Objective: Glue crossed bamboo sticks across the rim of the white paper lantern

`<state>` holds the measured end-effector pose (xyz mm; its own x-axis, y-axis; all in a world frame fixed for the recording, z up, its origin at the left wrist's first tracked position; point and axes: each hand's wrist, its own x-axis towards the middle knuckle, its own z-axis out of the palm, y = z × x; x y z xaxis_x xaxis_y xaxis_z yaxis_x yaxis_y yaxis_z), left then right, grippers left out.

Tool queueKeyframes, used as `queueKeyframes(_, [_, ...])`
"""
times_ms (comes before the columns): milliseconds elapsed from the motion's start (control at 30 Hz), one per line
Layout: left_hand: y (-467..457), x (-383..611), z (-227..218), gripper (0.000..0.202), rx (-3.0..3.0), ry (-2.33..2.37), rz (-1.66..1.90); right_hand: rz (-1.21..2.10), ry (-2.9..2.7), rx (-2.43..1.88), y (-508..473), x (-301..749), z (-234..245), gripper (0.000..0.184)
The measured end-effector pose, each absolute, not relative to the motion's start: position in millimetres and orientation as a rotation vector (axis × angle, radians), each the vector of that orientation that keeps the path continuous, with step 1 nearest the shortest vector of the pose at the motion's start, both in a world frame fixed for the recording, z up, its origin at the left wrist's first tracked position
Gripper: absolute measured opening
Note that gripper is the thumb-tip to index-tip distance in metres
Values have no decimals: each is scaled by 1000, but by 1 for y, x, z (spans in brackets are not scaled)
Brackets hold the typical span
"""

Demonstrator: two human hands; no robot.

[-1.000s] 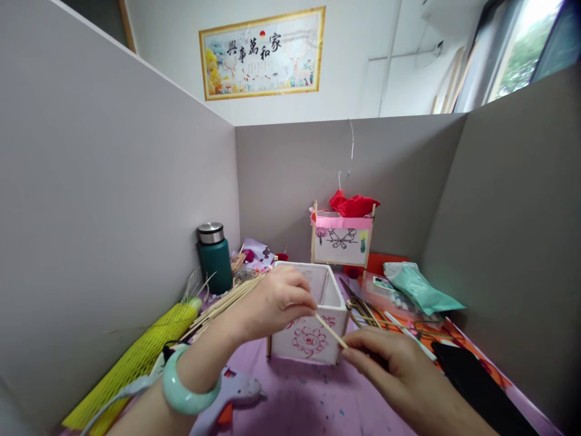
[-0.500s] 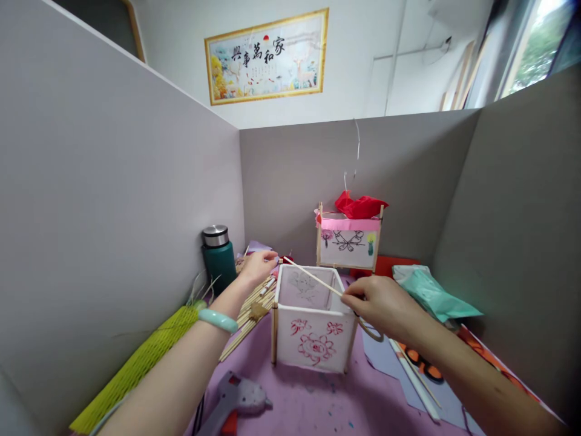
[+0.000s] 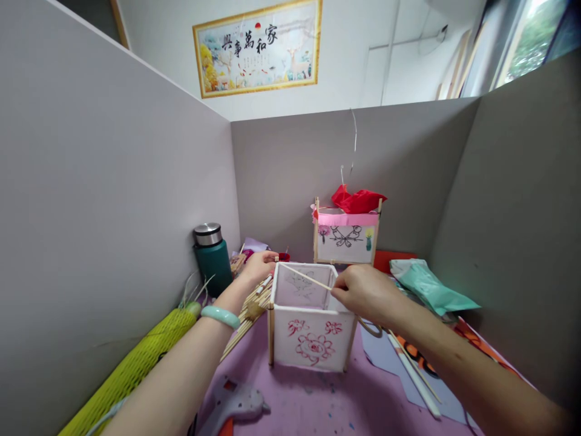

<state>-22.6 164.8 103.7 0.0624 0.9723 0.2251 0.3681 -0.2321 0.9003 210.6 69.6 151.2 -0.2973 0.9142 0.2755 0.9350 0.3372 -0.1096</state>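
Observation:
A white square lantern (image 3: pixel 314 330) with red flowers drawn on its front and wooden sticks at its corners stands upright on the table; its top is uncovered. At its far left corner, my left hand (image 3: pixel 261 266) pinches the top of a corner post. A thin wooden stick (image 3: pixel 308 278) slants over the lantern's top, its far end close to the left fingertips. My right hand (image 3: pixel 363 293) grips the near end of this stick above the right rim, fingers closed. Part of the right rim is hidden behind that hand.
A glue gun (image 3: pixel 238 402) lies at the front left. Bundled sticks (image 3: pixel 247 324), a green bottle (image 3: pixel 212 260) and yellow netting (image 3: pixel 140 363) are on the left. Behind stands another lantern (image 3: pixel 347 242). Scissors (image 3: pixel 420 357) and a teal packet (image 3: pixel 433 287) lie right.
My right hand has moved left over the lantern's rim with the stick, whose far end now sits lower by the corner post. The view has shifted slightly.

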Motion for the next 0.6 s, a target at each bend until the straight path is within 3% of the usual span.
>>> queueKeyframes(600, [177,-28,94,12,1693,1395,1215,-25,-2301,-1683,72,211,146,25])
